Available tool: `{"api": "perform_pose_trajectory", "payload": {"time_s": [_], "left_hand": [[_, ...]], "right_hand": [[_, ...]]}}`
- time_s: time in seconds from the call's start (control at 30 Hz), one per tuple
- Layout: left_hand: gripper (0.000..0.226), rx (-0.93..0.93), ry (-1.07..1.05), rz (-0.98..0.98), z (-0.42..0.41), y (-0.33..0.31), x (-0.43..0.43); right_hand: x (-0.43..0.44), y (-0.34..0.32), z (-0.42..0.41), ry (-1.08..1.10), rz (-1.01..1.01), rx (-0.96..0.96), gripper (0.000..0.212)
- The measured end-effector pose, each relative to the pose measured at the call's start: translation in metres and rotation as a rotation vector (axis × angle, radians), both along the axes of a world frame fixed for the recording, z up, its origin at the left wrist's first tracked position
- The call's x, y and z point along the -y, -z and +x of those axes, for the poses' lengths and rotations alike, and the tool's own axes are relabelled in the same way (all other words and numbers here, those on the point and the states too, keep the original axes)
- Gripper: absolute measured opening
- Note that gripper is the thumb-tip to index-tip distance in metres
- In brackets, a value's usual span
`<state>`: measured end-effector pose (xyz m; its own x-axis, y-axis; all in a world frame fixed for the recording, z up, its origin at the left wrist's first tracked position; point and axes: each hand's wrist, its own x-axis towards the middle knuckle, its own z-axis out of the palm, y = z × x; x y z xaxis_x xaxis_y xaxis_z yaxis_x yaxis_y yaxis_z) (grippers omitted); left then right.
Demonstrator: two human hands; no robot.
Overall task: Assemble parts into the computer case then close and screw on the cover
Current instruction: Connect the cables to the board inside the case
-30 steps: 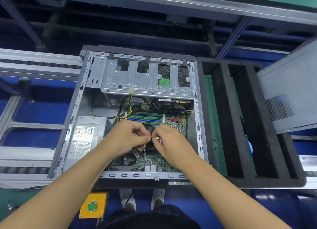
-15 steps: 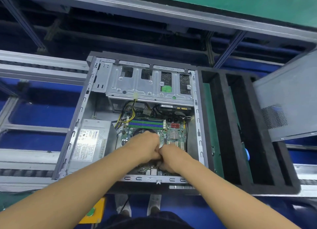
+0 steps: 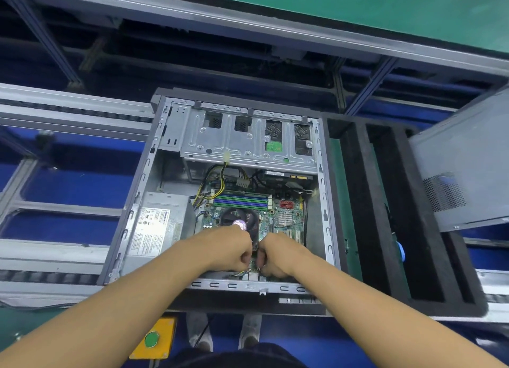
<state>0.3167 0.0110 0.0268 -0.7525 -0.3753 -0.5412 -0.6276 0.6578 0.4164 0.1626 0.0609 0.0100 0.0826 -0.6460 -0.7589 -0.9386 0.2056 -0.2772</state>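
Computer case: open grey metal computer case (image 3: 234, 285) lying on its side across the aluminium conveyor rails (image 3: 55, 260), open face upward, in the middle of the view
Cover: grey sheet-metal side cover with a perforated vent patch (image 3: 465, 161), off the case, at the right edge of the view beyond the foam tray, set at a slant
Left hand: left hand (image 3: 228, 249) inside the case over the near edge of the green motherboard (image 3: 289, 231), fingers curled tight toward the palm; what they pinch is hidden, so the grip cannot be told
Right hand: right hand (image 3: 278, 254) just beside the left, knuckles almost meeting, fingers likewise curled downward; whether it holds anything cannot be told
Wires: thin blue and yellow wires (image 3: 239, 272) showing under the left hand, by the case's near rail
Cooler: round black cooler fan (image 3: 239, 219) on the motherboard, just beyond the left hand's knuckles
Memory: green and violet memory slots (image 3: 241, 201) beyond the fan
Power supply: silver box-shaped power supply with a white label (image 3: 157, 224) in the case's near left corner
Drive cage: silver stamped-metal drive cage (image 3: 248, 142) across the far end; a yellow and black cable bundle (image 3: 217, 187) hangs below it
Foam tray: black foam tray with long narrow compartments (image 3: 358, 202) against the case's right side; a blue round item (image 3: 400, 253) sits in one compartment, mostly hidden
Button box: yellow box with a green round button (image 3: 153, 338) below the case, near the left forearm
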Motion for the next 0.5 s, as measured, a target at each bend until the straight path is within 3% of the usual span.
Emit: {"api": "perform_pose_trajectory", "payload": {"time_s": [0.1, 0.17, 0.33, 0.5], "left_hand": [[0.028, -0.009, -0.025, -0.022, 0.0, 0.004, -0.001], [0.018, -0.004, -0.05, -0.012, 0.001, 0.007, -0.002], [0.016, -0.067, -0.149, 0.12, 0.011, 0.007, 0.001], [0.029, -0.078, -0.442, 0.483, 0.018, -0.003, 0.005]], "right_hand": [[-0.001, -0.001, 0.0, -0.005, -0.001, 0.004, 0.016], [-0.001, -0.001, 0.0, 0.011, -0.007, 0.012, 0.015], [-0.005, -0.005, -0.002, 0.022, -0.044, 0.036, 0.012], [-0.008, -0.009, -0.01, 0.076, -0.151, 0.139, 0.006]]}}
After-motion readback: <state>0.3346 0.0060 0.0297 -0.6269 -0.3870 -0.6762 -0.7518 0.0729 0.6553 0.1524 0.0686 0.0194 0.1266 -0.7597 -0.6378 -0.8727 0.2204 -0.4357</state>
